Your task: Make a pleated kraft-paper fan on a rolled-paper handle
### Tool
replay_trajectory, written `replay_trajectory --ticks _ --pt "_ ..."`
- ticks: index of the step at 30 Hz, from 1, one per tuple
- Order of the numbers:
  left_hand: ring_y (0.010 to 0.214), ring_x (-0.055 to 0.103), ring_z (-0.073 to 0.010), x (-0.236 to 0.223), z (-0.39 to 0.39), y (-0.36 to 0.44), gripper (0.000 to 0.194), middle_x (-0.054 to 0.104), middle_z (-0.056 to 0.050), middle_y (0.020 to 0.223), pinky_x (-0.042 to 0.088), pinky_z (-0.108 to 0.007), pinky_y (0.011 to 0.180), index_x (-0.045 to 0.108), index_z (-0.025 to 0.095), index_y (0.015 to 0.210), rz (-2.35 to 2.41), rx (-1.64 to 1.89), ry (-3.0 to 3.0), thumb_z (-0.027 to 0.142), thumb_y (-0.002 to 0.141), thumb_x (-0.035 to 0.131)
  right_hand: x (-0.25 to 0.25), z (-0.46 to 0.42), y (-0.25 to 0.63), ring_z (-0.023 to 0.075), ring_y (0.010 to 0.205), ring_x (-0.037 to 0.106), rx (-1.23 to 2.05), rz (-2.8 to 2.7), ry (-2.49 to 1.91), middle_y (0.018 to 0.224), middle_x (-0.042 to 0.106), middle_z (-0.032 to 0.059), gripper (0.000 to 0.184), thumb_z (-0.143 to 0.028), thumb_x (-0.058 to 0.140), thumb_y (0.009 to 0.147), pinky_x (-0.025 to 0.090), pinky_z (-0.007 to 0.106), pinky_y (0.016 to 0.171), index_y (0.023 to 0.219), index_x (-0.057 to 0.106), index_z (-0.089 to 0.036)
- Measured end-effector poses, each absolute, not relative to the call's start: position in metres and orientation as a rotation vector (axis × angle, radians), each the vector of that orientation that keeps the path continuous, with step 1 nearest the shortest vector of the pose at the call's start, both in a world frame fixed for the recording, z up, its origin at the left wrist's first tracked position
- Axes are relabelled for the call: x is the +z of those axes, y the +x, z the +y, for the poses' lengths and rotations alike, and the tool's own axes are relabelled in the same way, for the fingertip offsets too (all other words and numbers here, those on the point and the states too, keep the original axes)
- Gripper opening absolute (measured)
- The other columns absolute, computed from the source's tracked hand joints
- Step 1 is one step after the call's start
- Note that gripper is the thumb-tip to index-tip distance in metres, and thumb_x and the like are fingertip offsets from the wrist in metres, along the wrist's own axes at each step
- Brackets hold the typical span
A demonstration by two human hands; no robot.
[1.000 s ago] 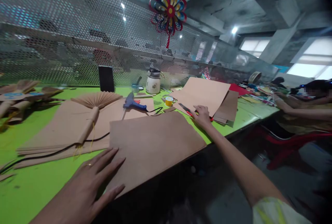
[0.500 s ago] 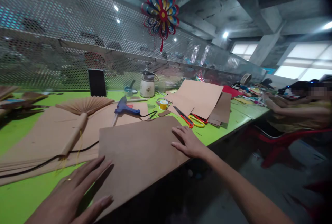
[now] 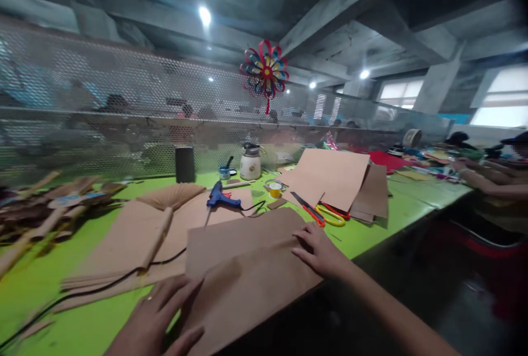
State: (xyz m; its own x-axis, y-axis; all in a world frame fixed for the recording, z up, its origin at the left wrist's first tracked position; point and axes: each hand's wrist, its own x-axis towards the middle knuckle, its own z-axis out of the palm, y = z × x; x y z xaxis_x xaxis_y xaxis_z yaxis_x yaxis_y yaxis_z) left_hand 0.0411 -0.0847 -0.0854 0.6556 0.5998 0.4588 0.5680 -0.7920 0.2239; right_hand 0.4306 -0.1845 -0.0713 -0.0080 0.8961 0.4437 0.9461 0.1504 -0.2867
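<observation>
Head view, the only one: we had both hands at a big brown paper sheet [image 3: 251, 284], btm ctr of the frame. It lay on the green table [image 3: 371, 235], near edge right by the dark drop at the btm. A soft bump ran across it; we couldn't tell if it was 1 sheet or 2.

Our left hand [image 3: 159, 312], btm left, was spread wide, thumb well apart from the fingers, tips at the sheet's left side. Our right hand [image 3: 319, 248], right of ctr, had bent fingers at the sheet's right side, w/ a gap btwn thumb & fingers. We couldn't tell if the tips pinched the edge.

Just above that hand were scissors [image 3: 314, 213] w/ red & yellow handles, next to more brown paper [image 3: 330, 177]. A blue glue gun [image 3: 223, 197] lay near ctr, just past the sheet's top edge. A paper tube [image 3: 157, 239] & a black cord [image 3: 91, 291] were left of ctr.

What could go wrong, we thought: the bump could turn into a bad crease if both hands pushed in. The sheet could slip off the front b/c it was so near the drop. If it got shoved up, it could bump the gun; we couldn't tell if that was hot. A quick right hand could hit the scissors.
</observation>
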Motion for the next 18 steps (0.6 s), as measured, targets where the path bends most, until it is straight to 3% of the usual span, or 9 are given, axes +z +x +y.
replay_trajectory --ticks 7,11,15,18 --pt "0.111 0.06 -0.0295 -0.029 -0.103 0.072 0.053 0.063 -0.011 0.127 0.049 -0.042 0.093 0.052 0.024 0.134 0.955 0.623 2.603 0.042 0.084 0.056 -0.073 -0.189 0.433 0.0256 0.094 0.054 -0.335 -1.836 -1.583 0.097 0.06 0.0101 0.001 -0.019 0.056 0.085 0.044 0.044 0.085 0.085 0.055 -0.019" --pt "0.11 0.06 -0.0286 -0.009 -0.108 0.087 0.045 0.066 -0.007 0.12 0.047 -0.041 0.093 0.058 0.023 0.124 0.86 0.637 2.374 0.031 0.079 0.058 -0.058 -0.192 0.439 0.0247 0.086 0.056 -0.365 -1.794 -1.541 0.088 0.062 0.0091 0.005 -0.019 0.052 0.086 0.044 0.042 0.081 0.083 0.055 -0.019" --pt "0.098 0.063 -0.0266 0.003 -0.114 0.091 0.034 0.069 -0.008 0.102 0.049 -0.037 0.087 0.061 0.016 0.107 0.9 0.726 2.091 0.024 0.073 0.06 -0.013 -0.182 0.449 0.0253 0.086 0.057 -0.406 -1.863 -1.461 0.09 0.064 0.01 0.015 -0.023 0.054 0.086 0.044 0.04 0.078 0.1 0.06 -0.018" --pt "0.091 0.063 -0.025 -0.001 -0.132 0.095 0.046 0.066 -0.006 0.099 0.051 -0.034 0.08 0.054 0.018 0.108 0.892 0.964 1.897 0.027 0.065 0.069 0.027 -0.155 0.449 0.0266 0.09 0.057 -0.546 -1.969 -1.427 0.093 0.066 0.0113 0.022 -0.022 0.053 0.088 0.043 0.042 0.08 0.107 0.062 -0.018"
